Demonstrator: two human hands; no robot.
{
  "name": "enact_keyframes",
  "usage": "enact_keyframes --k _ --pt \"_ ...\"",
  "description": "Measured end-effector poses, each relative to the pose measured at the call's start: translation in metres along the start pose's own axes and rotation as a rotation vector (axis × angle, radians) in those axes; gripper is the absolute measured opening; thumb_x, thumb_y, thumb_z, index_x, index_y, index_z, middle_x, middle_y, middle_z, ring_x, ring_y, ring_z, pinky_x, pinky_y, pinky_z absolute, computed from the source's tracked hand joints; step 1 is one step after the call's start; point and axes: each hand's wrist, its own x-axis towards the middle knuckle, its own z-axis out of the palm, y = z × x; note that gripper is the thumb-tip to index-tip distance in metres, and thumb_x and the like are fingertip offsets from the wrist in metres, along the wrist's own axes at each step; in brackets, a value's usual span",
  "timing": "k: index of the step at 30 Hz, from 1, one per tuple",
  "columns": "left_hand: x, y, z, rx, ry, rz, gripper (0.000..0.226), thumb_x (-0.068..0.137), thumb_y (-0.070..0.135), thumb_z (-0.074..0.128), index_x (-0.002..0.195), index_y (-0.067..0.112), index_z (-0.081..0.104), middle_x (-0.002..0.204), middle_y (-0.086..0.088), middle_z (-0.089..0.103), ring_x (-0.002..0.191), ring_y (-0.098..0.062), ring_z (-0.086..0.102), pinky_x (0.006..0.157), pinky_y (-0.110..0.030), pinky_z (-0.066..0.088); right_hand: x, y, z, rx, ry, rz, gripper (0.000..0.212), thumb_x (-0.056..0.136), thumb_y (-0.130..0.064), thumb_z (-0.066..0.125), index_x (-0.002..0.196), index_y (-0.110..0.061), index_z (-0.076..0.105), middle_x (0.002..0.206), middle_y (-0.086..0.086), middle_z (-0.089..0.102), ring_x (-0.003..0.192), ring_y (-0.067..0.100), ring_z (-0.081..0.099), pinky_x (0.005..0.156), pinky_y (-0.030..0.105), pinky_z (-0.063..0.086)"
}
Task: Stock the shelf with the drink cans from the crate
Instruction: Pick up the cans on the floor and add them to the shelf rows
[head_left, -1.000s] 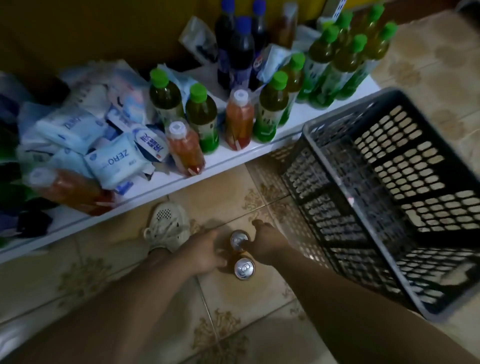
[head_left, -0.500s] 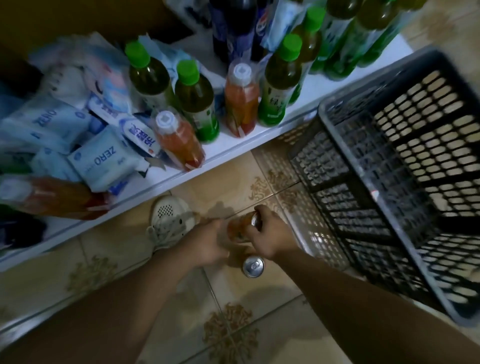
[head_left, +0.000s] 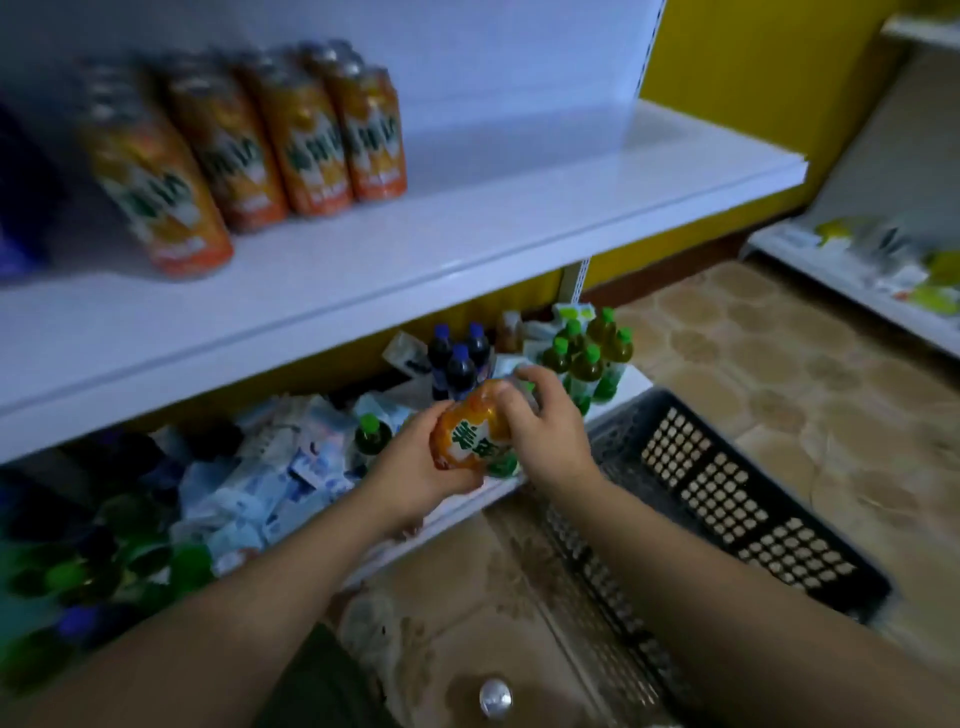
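left hand: arm reaching forward, fingers curled under the orange drink can | right hand: fingers wrapped over its top end | can: tilted, in mid-air below the upper shelf, left of the crate | second can: upright on the floor

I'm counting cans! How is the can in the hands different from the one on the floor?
The held can is up in the air, tilted, gripped by the left hand and right hand; the floor can stands upright on the tiles, untouched. The held can shows its orange labelled side; the floor can shows only its silver top. Both are not on the shelf yet.
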Motion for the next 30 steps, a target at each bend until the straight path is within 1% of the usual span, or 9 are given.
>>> enact_keyframes --k 2,4,7,10,13,17,21,24,30 --pt "-0.008 0.037 -0.022 -0.044 0.11 0.105 0.059 0.067 0.003 0.083 0.101 0.036 0.048 0.096 0.015 0.061 0.08 0.007 0.062 0.073 -0.013 0.053 -0.003 -0.046 -0.011 0.065 -0.004 -0.099 0.053 0.086 -0.051 0.062 0.132 -0.03 0.045 0.109 -0.007 0.055 0.097 0.012 0.06 0.079 0.028 0.053" --pt "-0.016 0.063 -0.042 -0.103 0.176 0.152 0.058 0.069 0.005 0.082 0.106 0.034 0.048 0.093 0.014 0.062 0.074 0.009 0.062 0.065 -0.009 0.05 -0.008 -0.086 -0.02 0.065 -0.036 -0.17 0.068 0.077 -0.052 0.072 0.134 -0.032 0.041 0.118 -0.006 0.055 0.101 0.015 0.06 0.082 0.03 0.053" --pt "-0.029 0.089 -0.071 -0.146 0.166 0.184 0.066 0.071 0.016 0.083 0.124 0.026 0.045 0.106 0.009 0.065 0.09 -0.001 0.064 0.076 -0.02 0.053 -0.016 -0.137 -0.026 0.002 -0.034 -0.238 0.077 0.075 -0.047 0.076 0.139 -0.03 0.036 0.121 -0.005 0.051 0.1 0.017 0.057 0.072 0.023 0.048" --pt "-0.041 0.104 -0.102 -0.006 0.168 0.207 0.062 0.076 0.029 0.078 0.127 0.024 0.043 0.112 0.013 0.059 0.101 -0.002 0.058 0.073 -0.012 0.047 -0.017 -0.174 -0.025 -0.017 -0.012 -0.315 0.078 0.075 -0.045 0.076 0.14 -0.028 0.035 0.117 -0.005 0.053 0.098 0.016 0.058 0.075 0.027 0.048" --pt "-0.046 0.098 -0.139 0.251 0.283 0.157 0.07 0.082 0.04 0.07 0.14 0.017 0.04 0.141 -0.002 0.048 0.127 -0.018 0.047 0.096 -0.028 0.042 -0.012 -0.198 -0.015 -0.003 -0.027 -0.34 0.077 0.078 -0.041 0.076 0.141 -0.026 0.034 0.117 -0.004 0.054 0.102 0.016 0.056 0.083 0.03 0.048" --pt "-0.057 0.069 -0.192 0.49 0.433 0.081 0.059 0.087 0.045 0.061 0.137 0.017 0.047 0.142 -0.003 0.048 0.125 -0.019 0.05 0.099 -0.031 0.04 -0.002 -0.215 0.01 -0.023 -0.051 -0.375 0.077 0.079 -0.038 0.076 0.142 -0.024 0.033 0.124 -0.003 0.054 0.112 0.021 0.056 0.093 0.036 0.048" --pt "-0.067 0.036 -0.23 0.859 0.359 -0.187 0.073 0.087 0.07 0.037 0.147 0.028 0.032 0.157 0.002 0.027 0.142 -0.02 0.026 0.114 -0.046 0.021 0.012 -0.223 0.042 -0.065 -0.094 -0.389 0.076 0.079 -0.035 0.075 0.142 -0.024 0.033 0.127 -0.001 0.054 0.116 0.023 0.055 0.094 0.035 0.046" --pt "-0.068 0.025 -0.237 0.905 0.323 -0.281 0.079 0.084 0.078 0.022 0.15 0.038 0.013 0.161 0.009 0.004 0.148 -0.019 0.003 0.114 -0.058 0.004 0.024 -0.231 0.063 -0.094 -0.108 -0.403 0.076 0.08 -0.033 0.074 0.143 -0.024 0.033 0.13 -0.001 0.053 0.118 0.023 0.054 0.092 0.034 0.044" --pt "-0.064 0.019 -0.24 0.956 0.343 -0.26 0.079 0.083 0.079 0.017 0.151 0.038 0.007 0.161 0.01 -0.001 0.148 -0.016 -0.002 0.115 -0.059 0.003 0.056 -0.24 0.096 -0.102 -0.081 -0.476 0.071 0.078 -0.032 0.076 0.137 -0.024 0.039 0.132 0.001 0.052 0.119 0.023 0.053 0.097 0.039 0.047"
